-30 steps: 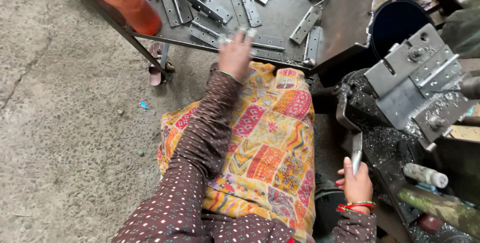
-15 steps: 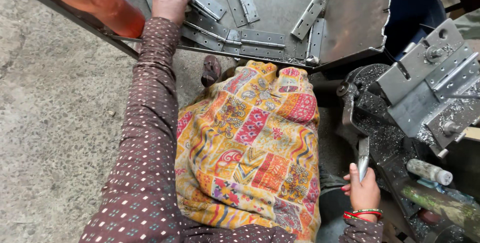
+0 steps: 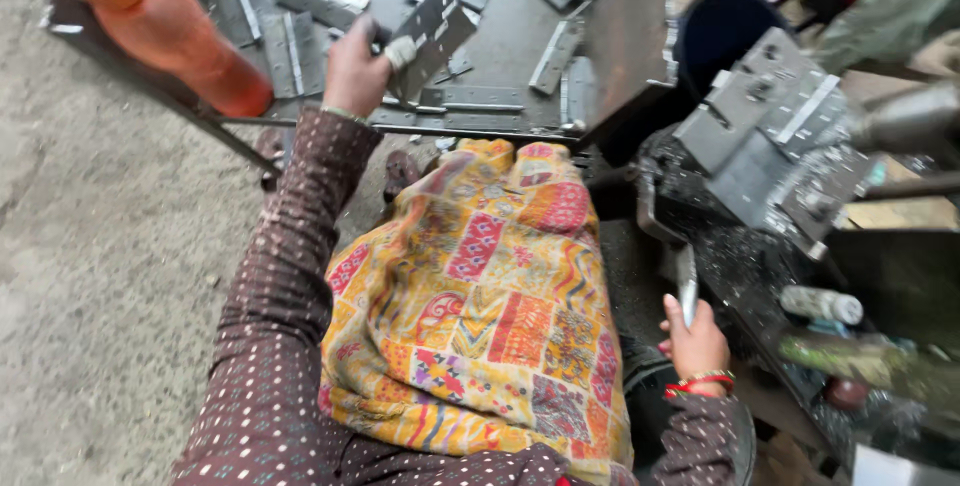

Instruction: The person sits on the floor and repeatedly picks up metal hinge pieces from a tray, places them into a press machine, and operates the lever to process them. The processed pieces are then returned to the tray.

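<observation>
The left hand [image 3: 355,71] had its grip closed on 1 flat metal hinge plate [image 3: 432,36], lifted just above the cluttered surface [image 3: 500,46], a stiff, probably weighty, sharp-edged piece best pinched by its edges, while the right hand [image 3: 697,341] clasped a lever [image 3: 686,284].

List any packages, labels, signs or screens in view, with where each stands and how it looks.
No labels, signs or screens show.
Orange bottle: upper left, on the metal tray, tall, orange cap; the only container.
Left hand holds a grey metal hinge over that tray.
Right hand grips a metal lever.
</observation>
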